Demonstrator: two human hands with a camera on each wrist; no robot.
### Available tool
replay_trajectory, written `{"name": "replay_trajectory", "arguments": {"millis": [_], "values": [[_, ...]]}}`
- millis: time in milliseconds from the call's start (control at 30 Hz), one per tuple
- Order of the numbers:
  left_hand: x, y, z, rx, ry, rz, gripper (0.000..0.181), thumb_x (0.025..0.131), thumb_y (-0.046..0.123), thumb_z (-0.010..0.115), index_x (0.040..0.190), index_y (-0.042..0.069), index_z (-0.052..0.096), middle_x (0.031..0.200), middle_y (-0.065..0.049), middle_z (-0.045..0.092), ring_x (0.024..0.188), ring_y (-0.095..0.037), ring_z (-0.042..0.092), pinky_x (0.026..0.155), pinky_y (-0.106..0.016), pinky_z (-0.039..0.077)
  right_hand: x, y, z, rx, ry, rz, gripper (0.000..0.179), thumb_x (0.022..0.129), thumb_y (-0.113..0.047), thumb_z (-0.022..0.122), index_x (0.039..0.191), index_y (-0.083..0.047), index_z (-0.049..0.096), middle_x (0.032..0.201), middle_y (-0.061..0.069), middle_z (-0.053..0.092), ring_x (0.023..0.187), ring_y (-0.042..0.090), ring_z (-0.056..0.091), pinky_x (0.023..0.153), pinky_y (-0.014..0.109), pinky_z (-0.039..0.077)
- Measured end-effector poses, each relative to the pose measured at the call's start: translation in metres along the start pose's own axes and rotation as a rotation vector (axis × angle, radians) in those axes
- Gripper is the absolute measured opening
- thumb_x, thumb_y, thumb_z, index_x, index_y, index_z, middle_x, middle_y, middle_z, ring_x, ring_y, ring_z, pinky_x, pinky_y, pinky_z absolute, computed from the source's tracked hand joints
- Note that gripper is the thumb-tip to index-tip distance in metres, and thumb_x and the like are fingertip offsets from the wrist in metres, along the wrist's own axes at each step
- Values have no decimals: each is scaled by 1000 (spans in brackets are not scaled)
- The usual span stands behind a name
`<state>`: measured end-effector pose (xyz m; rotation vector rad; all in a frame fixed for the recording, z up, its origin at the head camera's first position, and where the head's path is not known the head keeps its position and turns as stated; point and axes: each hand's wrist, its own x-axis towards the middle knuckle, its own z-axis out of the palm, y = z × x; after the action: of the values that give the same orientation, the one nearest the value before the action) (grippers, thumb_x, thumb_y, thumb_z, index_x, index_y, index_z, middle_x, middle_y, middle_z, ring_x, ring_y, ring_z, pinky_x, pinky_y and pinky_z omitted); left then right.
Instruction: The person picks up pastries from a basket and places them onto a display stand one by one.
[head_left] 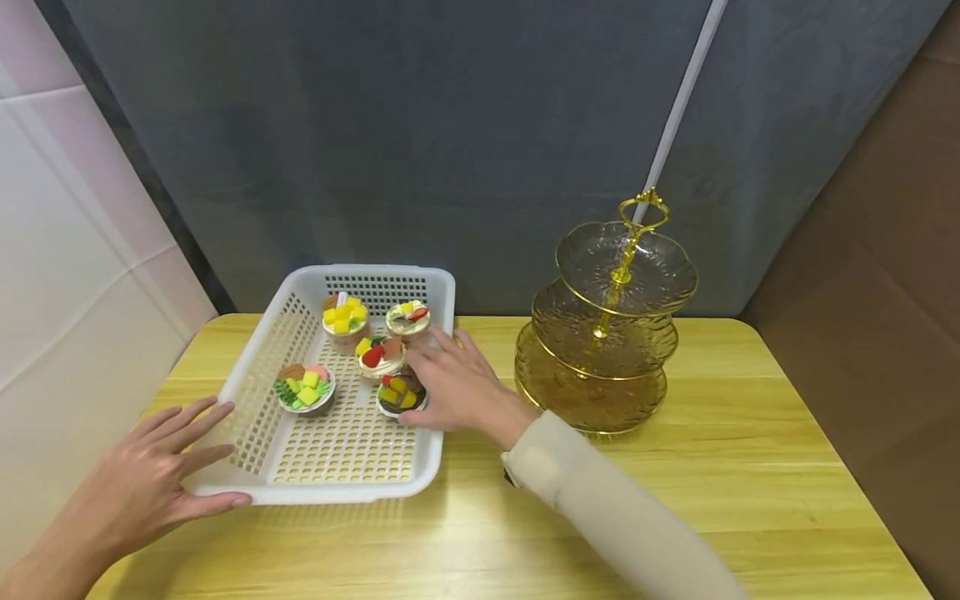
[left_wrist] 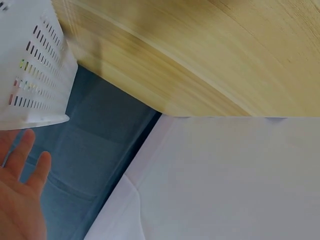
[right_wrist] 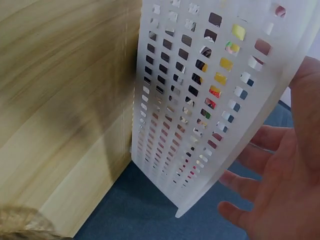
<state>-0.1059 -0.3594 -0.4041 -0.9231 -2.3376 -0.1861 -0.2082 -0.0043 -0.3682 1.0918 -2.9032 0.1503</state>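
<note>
Toy dessert cups sit in a white perforated basket (head_left: 352, 493). My right hand (head_left: 457, 387) reaches over its right rim, thumb and fingers around the near side of a chocolate cup (head_left: 401, 396); whether they touch it I cannot tell. Behind that are a strawberry-topped cup (head_left: 380, 358) and a cream cup (head_left: 408, 320). A yellow-cube cup (head_left: 345, 321) stands at the back left, a green-rimmed cup (head_left: 303, 388) at the left. My left hand (head_left: 153, 475) lies at the basket's front left corner, fingers spread. In the right wrist view the basket wall (right_wrist: 200, 90) hides the cups.
A three-tier glass stand (head_left: 600, 375) with gold rims and a gold handle (head_left: 645, 208) stands right of the basket on the wooden table (head_left: 742, 467). A dark curtain (head_left: 390, 133) hangs behind, with a white panel (head_left: 90, 225) at left and a brown one (head_left: 885, 275) at right.
</note>
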Motion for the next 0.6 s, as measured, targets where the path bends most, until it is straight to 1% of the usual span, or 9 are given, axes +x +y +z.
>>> {"name": "replay_trajectory", "arguments": {"millis": [100, 200, 433, 600], "values": [[0, 1, 0, 3, 4, -6, 83, 81, 83, 50, 80, 4, 77, 121, -23, 66, 146, -2, 21, 118, -20, 12, 5, -1, 2, 3, -11, 17, 77, 77, -63, 75, 136, -17, 57, 145, -1, 53, 144, 26, 30, 118, 55, 17], [0, 1, -1, 4, 6, -9, 83, 81, 83, 50, 80, 4, 77, 122, -22, 66, 145, -1, 21, 118, -20, 12, 8, -2, 3, 15, -20, 32, 78, 74, -63, 77, 136, -18, 58, 144, 0, 55, 144, 27, 31, 118, 55, 16], [0, 1, -1, -2, 3, -18, 80, 77, 82, 57, 80, 5, 78, 122, -22, 66, 145, 0, 20, 117, -18, 12, 13, -8, 4, 34, -57, 58, 74, 74, -62, 79, 131, -17, 62, 143, 1, 55, 147, 29, 28, 120, 52, 15], [-1, 1, -1, -1, -6, -20, 79, 75, 81, 58, 79, 5, 78, 124, -22, 66, 145, -2, 22, 117, -18, 12, 15, -11, 4, 61, -93, 126, 74, 73, -60, 81, 130, -16, 63, 146, 4, 53, 148, 28, 26, 121, 48, 12]]}}
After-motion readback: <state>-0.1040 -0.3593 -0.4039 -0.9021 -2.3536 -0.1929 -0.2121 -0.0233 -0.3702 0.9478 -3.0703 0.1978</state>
